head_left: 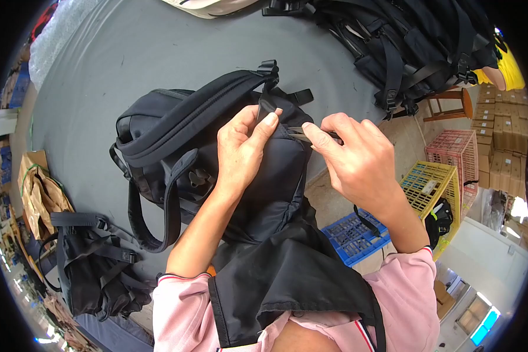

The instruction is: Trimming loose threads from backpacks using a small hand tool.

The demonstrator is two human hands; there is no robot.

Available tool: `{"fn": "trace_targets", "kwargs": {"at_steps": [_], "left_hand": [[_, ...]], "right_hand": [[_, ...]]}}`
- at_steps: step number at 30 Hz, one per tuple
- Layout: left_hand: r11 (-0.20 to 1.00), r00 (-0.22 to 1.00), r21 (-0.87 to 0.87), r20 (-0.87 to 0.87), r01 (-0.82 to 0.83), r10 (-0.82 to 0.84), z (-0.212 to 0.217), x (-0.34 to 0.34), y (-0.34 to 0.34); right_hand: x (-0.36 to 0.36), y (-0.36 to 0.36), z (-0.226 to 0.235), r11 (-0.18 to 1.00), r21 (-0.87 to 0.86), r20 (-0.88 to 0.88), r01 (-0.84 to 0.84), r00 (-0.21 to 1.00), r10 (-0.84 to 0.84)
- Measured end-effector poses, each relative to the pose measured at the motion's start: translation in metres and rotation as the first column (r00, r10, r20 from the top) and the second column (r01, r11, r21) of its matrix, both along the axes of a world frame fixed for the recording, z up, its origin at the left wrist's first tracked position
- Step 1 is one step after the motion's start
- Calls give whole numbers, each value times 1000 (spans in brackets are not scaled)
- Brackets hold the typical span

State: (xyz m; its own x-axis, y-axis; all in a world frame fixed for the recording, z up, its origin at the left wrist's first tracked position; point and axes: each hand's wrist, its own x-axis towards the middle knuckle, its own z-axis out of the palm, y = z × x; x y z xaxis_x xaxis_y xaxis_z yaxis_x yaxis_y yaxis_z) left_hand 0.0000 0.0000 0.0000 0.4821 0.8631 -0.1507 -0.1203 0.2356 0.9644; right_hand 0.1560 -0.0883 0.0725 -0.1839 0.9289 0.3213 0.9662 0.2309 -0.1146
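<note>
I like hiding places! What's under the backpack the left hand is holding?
The grey table seems to run under the black backpack; anything else beneath is covered.

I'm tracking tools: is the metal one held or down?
Held: the right hand grips the metal tool, its tips toward the black backpack.

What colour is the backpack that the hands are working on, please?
The backpack is black, seen best in the head view.

From the wearer's head, one wide fisheye camera looks down, near above both bare hands [361, 155] and the smooth grey desk [158, 53].
</note>
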Motion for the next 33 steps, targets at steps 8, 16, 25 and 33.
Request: {"fn": "trace_targets", "kwargs": {"at_steps": [8, 16, 25, 33], "left_hand": [[1000, 1000, 8, -3, -1, 1, -1, 0, 0], [999, 1000, -39, -13, 24, -24, -1, -4, 2], [998, 999, -57, -24, 26, -27, -1, -2, 4], [1000, 999, -17, -33, 21, -22, -6, 0, 5]], "right_hand": [[4, 7, 3, 997, 18, 5, -80, 997, 80], [30, 20, -17, 971, -114, -353, -208, 922, 157], [21, 9, -48, 933, -319, -947, -167, 16, -321], [16, 30, -16, 923, -357, -701, -140, 693, -166]]}}
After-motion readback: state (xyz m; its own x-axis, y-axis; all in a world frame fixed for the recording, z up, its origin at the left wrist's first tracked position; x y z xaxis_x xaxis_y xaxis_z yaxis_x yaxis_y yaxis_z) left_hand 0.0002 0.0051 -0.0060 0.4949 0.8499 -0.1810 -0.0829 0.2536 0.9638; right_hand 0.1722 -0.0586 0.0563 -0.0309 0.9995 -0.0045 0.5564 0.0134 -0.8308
